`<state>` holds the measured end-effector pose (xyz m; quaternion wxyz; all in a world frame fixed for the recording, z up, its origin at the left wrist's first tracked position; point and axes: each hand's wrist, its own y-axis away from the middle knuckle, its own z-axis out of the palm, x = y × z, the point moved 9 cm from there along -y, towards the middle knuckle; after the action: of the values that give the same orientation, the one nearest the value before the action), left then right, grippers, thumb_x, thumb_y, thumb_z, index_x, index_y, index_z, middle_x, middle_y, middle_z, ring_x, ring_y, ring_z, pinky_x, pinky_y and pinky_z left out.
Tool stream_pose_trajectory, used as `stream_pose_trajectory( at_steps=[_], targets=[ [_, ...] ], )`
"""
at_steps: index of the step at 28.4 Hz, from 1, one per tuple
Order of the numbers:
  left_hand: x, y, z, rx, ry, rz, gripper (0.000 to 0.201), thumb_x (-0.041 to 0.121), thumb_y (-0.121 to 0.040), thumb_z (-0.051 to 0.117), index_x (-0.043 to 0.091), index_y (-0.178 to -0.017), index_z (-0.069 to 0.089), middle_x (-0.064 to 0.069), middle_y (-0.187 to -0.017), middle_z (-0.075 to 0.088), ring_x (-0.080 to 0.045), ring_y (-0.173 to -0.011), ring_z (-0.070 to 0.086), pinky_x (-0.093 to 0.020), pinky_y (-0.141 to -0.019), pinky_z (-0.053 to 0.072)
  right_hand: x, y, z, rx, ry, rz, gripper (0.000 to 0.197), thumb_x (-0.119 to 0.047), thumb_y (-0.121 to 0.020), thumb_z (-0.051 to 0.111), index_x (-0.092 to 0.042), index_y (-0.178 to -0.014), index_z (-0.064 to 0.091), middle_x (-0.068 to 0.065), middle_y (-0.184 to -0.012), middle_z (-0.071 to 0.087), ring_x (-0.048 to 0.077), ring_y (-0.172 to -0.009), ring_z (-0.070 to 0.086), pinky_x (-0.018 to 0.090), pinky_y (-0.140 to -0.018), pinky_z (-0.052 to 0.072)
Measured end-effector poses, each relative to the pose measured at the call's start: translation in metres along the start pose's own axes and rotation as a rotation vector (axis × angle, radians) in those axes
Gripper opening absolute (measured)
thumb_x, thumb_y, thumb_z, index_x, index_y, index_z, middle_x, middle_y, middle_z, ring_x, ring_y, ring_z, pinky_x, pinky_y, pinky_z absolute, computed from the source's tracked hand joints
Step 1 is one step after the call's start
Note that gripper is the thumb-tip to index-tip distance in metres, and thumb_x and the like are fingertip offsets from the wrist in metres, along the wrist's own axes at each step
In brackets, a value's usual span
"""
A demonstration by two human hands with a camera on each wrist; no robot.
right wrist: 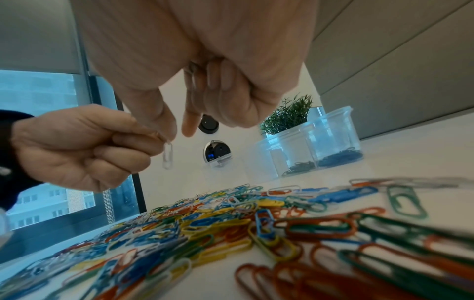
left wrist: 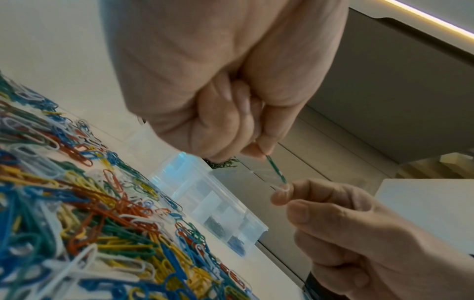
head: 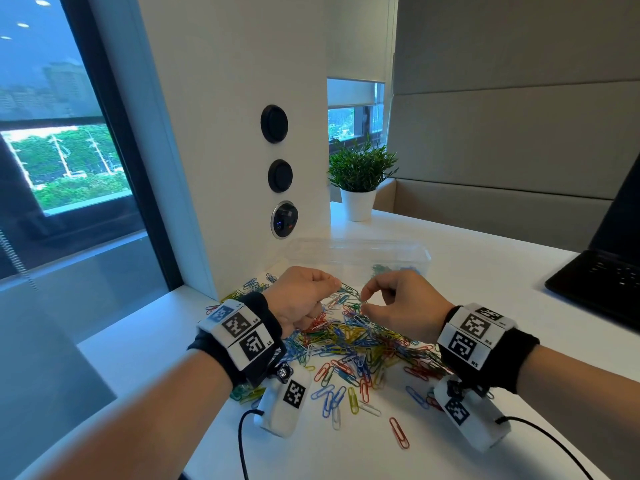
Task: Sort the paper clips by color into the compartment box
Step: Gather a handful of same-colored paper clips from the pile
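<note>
A big mixed pile of coloured paper clips [head: 349, 337] lies on the white table [head: 467, 271]. Behind it stands the clear compartment box [head: 356, 254]; green clips [right wrist: 298, 167] fill one cell and blue clips [right wrist: 341, 156] the cell beside it. My left hand [head: 337, 282] hovers over the pile and pinches a green paper clip [left wrist: 275, 169] by its top. A white paper clip [right wrist: 168, 155] hangs from the green one's lower end. My right hand [head: 363, 299] is right at that white clip. Its thumb [right wrist: 166, 123] and forefinger stand slightly apart, and the other fingers are curled.
A black laptop [head: 602, 271] sits at the right edge of the table. A potted plant [head: 358, 181] stands behind the box. The white pillar with round sockets [head: 284, 220] rises just left of the box. Loose clips [head: 398, 433] lie scattered toward me.
</note>
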<state>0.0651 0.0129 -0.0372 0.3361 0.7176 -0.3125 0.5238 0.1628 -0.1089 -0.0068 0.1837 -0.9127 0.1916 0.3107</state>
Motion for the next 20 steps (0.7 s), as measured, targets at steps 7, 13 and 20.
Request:
stream_pose_trajectory(
  at_steps=[7, 13, 20],
  targets=[
    [0.001, 0.001, -0.004, 0.017, 0.042, -0.019, 0.014, 0.017, -0.097, 0.058, 0.010, -0.086, 0.060, 0.005, -0.048, 0.029, -0.010, -0.040, 0.018, -0.017, -0.039, 0.017, -0.002, -0.001, 0.000, -0.019, -0.067, 0.004, 0.007, -0.028, -0.086, 0.072, -0.026, -0.092, 0.069, -0.009, -0.052, 0.036, 0.006, -0.045, 0.030, 0.023, -0.051, 0.028],
    [0.007, 0.004, -0.006, 0.013, 0.015, -0.004, 0.013, 0.017, -0.097, 0.058, 0.005, -0.096, 0.062, 0.002, -0.051, 0.028, -0.011, -0.041, 0.018, -0.018, -0.039, 0.017, -0.002, -0.006, -0.003, 0.067, -0.234, 0.026, 0.013, -0.032, -0.089, 0.068, -0.021, -0.088, 0.075, -0.010, -0.049, 0.042, 0.010, -0.050, 0.035, 0.025, -0.055, 0.033],
    [0.008, 0.004, -0.010, 0.019, -0.002, 0.014, 0.014, 0.017, -0.097, 0.058, 0.004, -0.097, 0.062, 0.000, -0.054, 0.027, -0.012, -0.042, 0.017, -0.018, -0.040, 0.016, 0.000, -0.009, -0.003, 0.066, -0.226, 0.049, 0.018, -0.027, -0.092, 0.065, -0.015, -0.085, 0.076, -0.014, -0.042, 0.048, 0.003, -0.042, 0.039, 0.020, -0.051, 0.037]
  ],
)
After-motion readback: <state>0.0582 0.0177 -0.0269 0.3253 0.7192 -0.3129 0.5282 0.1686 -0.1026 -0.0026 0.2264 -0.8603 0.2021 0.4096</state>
